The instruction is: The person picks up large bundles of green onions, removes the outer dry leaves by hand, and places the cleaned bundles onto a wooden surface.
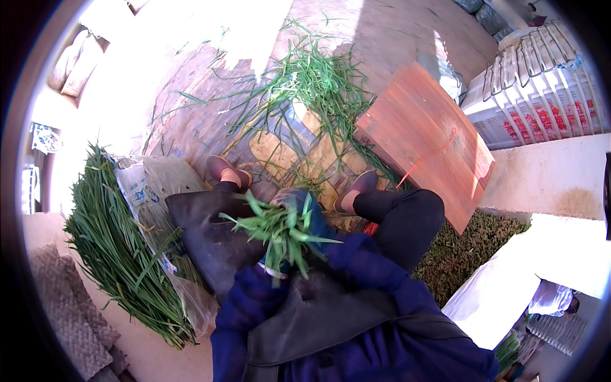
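Low at the middle of the head view, a bunch of green leaves (283, 232), chive-like and narrow, is held upright in the lap of a seated person dressed in dark blue, the leaf tips fanning out toward 12 o'clock. The left hand (275, 270) appears to be wrapped around the stalks near their base, where a pale band is glimpsed; whether its fingers are pressed tight or only loosely curled cannot be told, as sleeve and leaves cover them. The right hand (331, 251) is lost in blue sleeve and shadow just at 3 o'clock of the bunch, and the state of its fingers cannot be told either. The bunch is judged light, limp and easily bruised: the blades are soft and would bend or slip singly if pinched near the tips, so a full encircling hold low on the stalks, where they lie packed together, is judged the soundest. At 9 o'clock, a large heap of the same greens (111, 248) is laid on a plastic sack (143, 184). Loose trimmings (318, 83) are scattered on the ground at 12 o'clock, beyond the feet. A reddish wooden board (423, 137) is propped at 2 o'clock, with white plastic crates (534, 95) stacked beyond it.
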A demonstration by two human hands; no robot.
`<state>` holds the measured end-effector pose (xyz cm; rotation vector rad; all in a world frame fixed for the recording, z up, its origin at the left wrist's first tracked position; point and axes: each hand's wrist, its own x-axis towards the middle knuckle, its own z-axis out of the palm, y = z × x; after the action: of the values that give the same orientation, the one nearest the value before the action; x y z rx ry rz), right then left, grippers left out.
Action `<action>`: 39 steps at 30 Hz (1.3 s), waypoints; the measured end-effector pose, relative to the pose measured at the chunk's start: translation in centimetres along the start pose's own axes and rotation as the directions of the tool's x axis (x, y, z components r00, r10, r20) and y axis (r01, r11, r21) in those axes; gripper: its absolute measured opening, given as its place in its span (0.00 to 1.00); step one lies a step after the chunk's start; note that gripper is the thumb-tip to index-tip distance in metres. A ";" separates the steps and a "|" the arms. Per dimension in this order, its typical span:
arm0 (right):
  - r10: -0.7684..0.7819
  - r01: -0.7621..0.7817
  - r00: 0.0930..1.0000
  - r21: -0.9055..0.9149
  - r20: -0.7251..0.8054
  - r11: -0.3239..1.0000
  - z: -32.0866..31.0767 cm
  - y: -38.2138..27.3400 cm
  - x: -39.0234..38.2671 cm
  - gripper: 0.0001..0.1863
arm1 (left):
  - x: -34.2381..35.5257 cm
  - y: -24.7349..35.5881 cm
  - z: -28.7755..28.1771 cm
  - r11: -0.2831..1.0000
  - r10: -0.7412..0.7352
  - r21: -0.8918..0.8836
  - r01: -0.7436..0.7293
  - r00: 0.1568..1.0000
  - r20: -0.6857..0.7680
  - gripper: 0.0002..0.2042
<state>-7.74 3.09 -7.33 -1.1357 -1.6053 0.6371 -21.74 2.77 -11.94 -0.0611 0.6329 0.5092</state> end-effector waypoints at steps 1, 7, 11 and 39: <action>-0.050 0.052 0.999 -0.086 0.022 0.995 0.0 -1.2 -0.2 0.24 | -0.7 0.8 0.9 1.000 -0.028 0.012 0.027 0.999 0.037 0.22; -0.187 0.251 0.956 -0.300 0.226 0.920 -1.9 -6.6 -4.2 0.22 | -3.9 2.6 3.9 0.986 -0.124 0.135 0.099 0.973 0.196 0.16; -0.237 0.294 0.910 -0.127 0.341 0.947 -5.3 -8.4 -4.4 0.29 | -7.1 2.6 3.6 0.809 0.263 0.536 -0.240 0.964 0.036 0.15; 0.558 -0.504 0.765 -0.240 0.321 0.830 6.5 6.9 -9.8 0.29 | -29.8 -1.1 -2.8 0.930 0.061 0.348 0.116 0.888 -0.457 0.14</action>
<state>-10.97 -1.99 -19.54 -1.6834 -1.6623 1.1949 -43.24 -11.78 3.00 0.1702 1.1885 0.3386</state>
